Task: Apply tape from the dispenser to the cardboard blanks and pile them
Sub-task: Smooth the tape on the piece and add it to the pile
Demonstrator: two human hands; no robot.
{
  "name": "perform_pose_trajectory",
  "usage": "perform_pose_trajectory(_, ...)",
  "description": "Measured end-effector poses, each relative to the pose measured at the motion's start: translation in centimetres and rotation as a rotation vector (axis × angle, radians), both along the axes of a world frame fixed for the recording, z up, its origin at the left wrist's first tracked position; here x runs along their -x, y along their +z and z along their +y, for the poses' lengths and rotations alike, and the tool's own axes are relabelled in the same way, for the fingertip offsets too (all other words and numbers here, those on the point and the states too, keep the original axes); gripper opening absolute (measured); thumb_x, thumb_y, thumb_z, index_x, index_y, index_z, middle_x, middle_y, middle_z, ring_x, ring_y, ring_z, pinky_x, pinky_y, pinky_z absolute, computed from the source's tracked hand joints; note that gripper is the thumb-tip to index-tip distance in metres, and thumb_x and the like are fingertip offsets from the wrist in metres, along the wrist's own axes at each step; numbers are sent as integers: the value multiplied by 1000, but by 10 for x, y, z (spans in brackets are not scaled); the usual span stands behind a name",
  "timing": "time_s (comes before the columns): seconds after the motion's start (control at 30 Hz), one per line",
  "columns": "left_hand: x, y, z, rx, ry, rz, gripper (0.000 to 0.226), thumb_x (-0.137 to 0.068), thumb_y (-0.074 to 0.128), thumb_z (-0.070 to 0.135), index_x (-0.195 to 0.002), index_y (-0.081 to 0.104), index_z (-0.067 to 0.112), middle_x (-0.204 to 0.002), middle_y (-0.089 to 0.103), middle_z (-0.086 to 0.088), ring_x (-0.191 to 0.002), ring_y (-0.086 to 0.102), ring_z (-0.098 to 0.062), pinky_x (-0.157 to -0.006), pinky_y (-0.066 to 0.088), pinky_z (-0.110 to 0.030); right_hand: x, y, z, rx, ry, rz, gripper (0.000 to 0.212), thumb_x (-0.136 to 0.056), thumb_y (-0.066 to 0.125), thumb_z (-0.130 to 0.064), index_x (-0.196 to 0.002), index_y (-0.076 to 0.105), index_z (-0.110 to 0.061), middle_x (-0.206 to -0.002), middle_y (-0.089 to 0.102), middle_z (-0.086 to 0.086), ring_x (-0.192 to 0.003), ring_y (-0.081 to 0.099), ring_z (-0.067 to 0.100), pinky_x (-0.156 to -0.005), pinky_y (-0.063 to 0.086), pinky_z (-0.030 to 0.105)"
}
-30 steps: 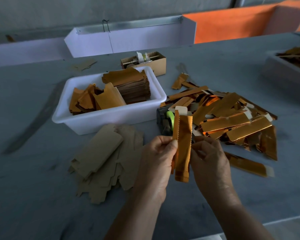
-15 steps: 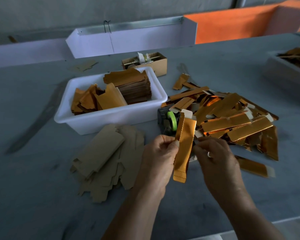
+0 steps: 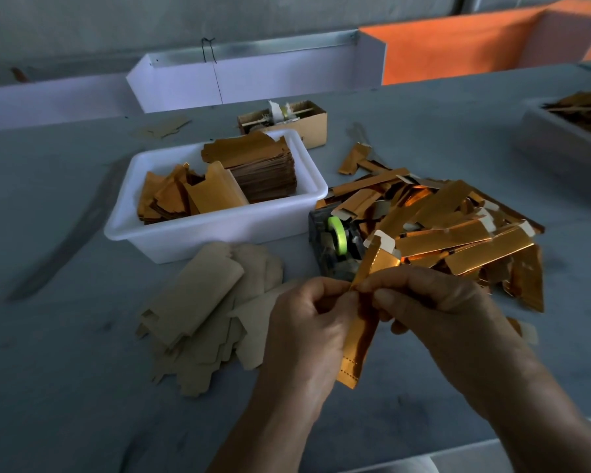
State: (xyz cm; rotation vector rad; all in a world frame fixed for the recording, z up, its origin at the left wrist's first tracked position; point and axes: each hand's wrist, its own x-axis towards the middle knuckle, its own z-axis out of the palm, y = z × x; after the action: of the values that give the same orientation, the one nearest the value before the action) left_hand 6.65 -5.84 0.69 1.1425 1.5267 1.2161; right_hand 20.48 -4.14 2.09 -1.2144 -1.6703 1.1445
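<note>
Plain brown blanks (image 3: 198,315) fanned on table (image 3: 65,387) at left, kept within reach as stock. White tub (image 3: 215,230) behind, filled with gold blanks. Left hand (image 3: 309,324) clamped on gold blank (image 3: 360,339), pinched at mid-length, likely steadied for taping. Tape dispenser (image 3: 335,245) set just beyond. Right hand (image 3: 434,312) pinched on same blank, opposite edge. Finished pile (image 3: 458,230) heaped at right.
</note>
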Motion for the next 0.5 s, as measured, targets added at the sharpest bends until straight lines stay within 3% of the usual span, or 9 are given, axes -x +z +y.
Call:
perform_pose_trajectory(0.13, 2, 1, -3, -15, -26, 4, 8, -84, 67, 28, -79, 73, 25, -74, 72, 5, -70, 68, -10, -64, 53, -25, 1, 0, 1, -45, -24, -49, 27, -82, 62, -14, -96, 54, -35, -81, 68, -19, -76, 64, -3, -60, 49, 10)
perform_pose_trajectory(0.27, 0, 3, -5, -32, -66, 20, 10, -86, 65, 23, -78, 71, 27, -74, 72, 13, -69, 67, 0, -56, 47, -10, 2, -3, 4, -27, -104, -49, 22, -79, 66, -17, -92, 50, -22, -77, 69, -20, -69, 66, -2, -55, 49, 10)
perform_pose_trajectory(0.5, -4, 6, -6, -67, -77, 125, 12, -87, 64, 19, -79, 72, 25, -72, 70, 13, -64, 63, 2, -52, 43, -8, 3, -6, 7, -18, -187, -173, 25, -75, 73, -24, -87, 51, -25, -68, 68, -5, -63, 65, -2, -53, 48, 15)
